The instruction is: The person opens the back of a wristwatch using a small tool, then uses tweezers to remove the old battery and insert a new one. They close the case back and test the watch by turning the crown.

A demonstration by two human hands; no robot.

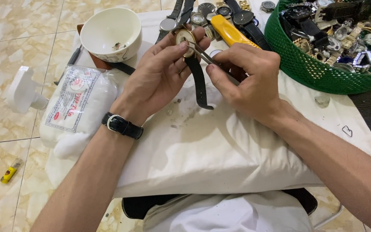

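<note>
While the left hand [159, 73] pinches a gold watch [184, 39] at upper centre of the frame, strap dangling over the white cushion [220, 146], the right hand [250, 79] grips tweezers [205, 55] at its case: probing step; steady, fine tip placement needed.

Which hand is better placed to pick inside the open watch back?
Probably the right hand: it holds the tweezers with their tips at the gold watch, which the left hand grips.
</note>
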